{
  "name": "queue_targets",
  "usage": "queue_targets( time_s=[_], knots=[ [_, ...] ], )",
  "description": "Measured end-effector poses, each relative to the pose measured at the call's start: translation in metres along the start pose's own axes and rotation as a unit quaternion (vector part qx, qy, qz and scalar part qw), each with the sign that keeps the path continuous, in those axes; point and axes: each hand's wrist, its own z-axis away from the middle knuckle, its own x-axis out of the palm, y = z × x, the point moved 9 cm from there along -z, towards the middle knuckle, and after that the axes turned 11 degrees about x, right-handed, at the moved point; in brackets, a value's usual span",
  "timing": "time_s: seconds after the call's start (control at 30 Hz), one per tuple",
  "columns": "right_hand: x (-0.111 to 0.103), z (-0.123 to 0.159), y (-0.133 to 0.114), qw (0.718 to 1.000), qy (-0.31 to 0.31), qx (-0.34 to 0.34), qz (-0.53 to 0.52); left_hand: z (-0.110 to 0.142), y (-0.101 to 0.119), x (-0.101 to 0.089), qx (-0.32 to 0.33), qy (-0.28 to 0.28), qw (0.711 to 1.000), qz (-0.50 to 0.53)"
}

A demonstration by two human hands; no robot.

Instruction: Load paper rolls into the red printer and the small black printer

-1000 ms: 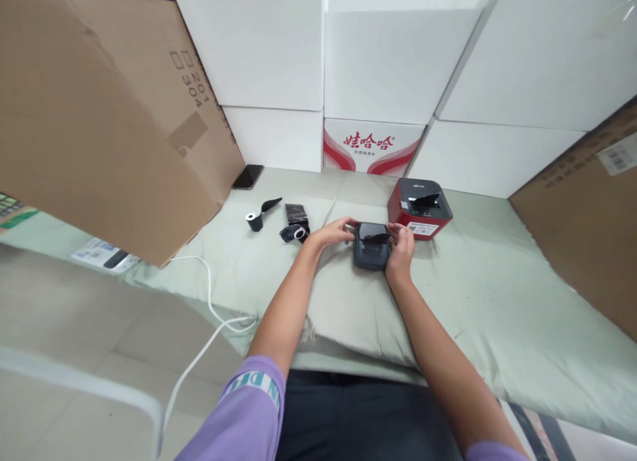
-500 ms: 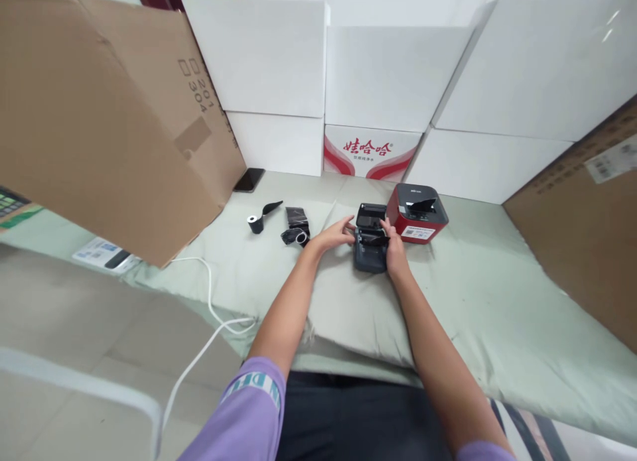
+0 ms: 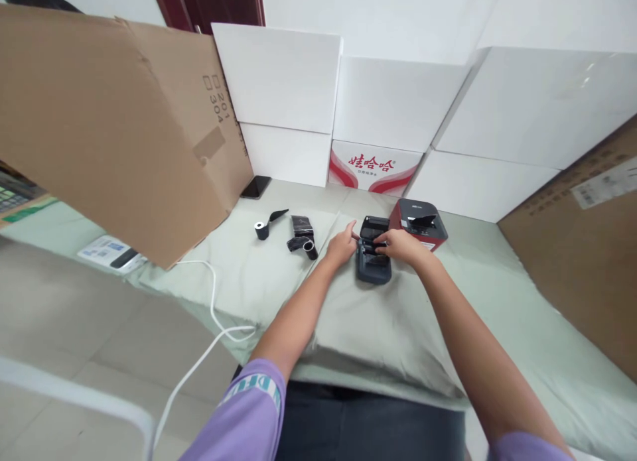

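Observation:
On the cloth-covered table lies a small dark portable printer (image 3: 374, 273), its lid (image 3: 375, 226) raised at the far side. My left hand (image 3: 342, 245) rests against the printer's left edge, fingers stretched out near the hinge. From the right, my right hand (image 3: 401, 245) reaches over the opened compartment, thumb and fingers bent together inside it; what they pinch is hidden. Black paper shows in the compartment below them. Just behind my right hand stands a red and black printer (image 3: 424, 223) with a black strip sticking out of its top.
Left of my hands lie a small black paper roll (image 3: 262, 231) and a loose black roll with crumpled film (image 3: 302, 235). A phone (image 3: 255, 187) lies farther back. White boxes (image 3: 286, 83) line the rear, and cardboard (image 3: 129, 129) stands at left. A white cable (image 3: 213, 295) hangs over the front edge.
The portable printer's lid has swung up and back from closed. My right hand has moved from the printer's right side to over its compartment. The camera view has tilted upward.

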Motion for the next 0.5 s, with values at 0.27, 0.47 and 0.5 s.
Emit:
queue_targets(
  time_s=[0.27, 0.47, 0.5],
  knots=[
    [0.01, 0.012, -0.024, 0.98, 0.007, 0.051, 0.193, -0.001, -0.002, 0.002, -0.012, -0.011, 1.0, -0.009],
    [0.015, 0.017, -0.04, 0.959, -0.028, 0.052, 0.276, -0.002, -0.002, 0.002, -0.018, -0.019, 0.999, -0.036],
    [0.015, 0.016, -0.042, 0.956, -0.031, 0.041, 0.288, -0.002, -0.002, 0.002, -0.017, -0.017, 0.999, -0.037]
  ],
)
